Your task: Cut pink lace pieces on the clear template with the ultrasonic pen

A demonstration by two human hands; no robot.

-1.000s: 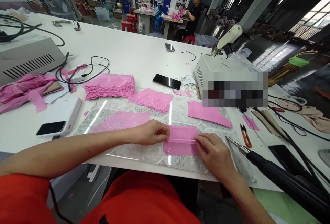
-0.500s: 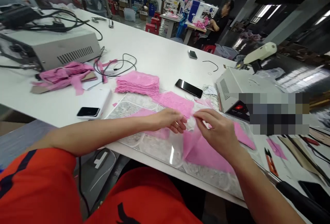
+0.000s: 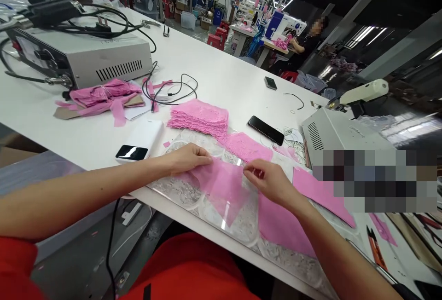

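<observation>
My left hand (image 3: 188,157) and my right hand (image 3: 271,182) hold a thin pink sheer piece (image 3: 224,185) by its top edge, one at each corner, fingers pinched, above a clear plastic mat (image 3: 179,192) with lace under it. A flat pink fabric piece (image 3: 279,226) lies on the mat under my right wrist. A single pink lace piece (image 3: 246,147) lies just beyond my hands. A stack of pink lace pieces (image 3: 200,117) stands behind it.
A white power bank (image 3: 140,141) lies left of the mat, a black phone (image 3: 265,129) behind it. Grey machines (image 3: 90,58) (image 3: 331,134), cables (image 3: 172,90) and pink scraps (image 3: 103,97) sit on the white table. Another pink piece (image 3: 321,194) and red snips (image 3: 375,251) lie right. A person sews far back.
My hands have lifted the sheer pink piece off the folded fabric and spread it out to the left. The view has swung left.
</observation>
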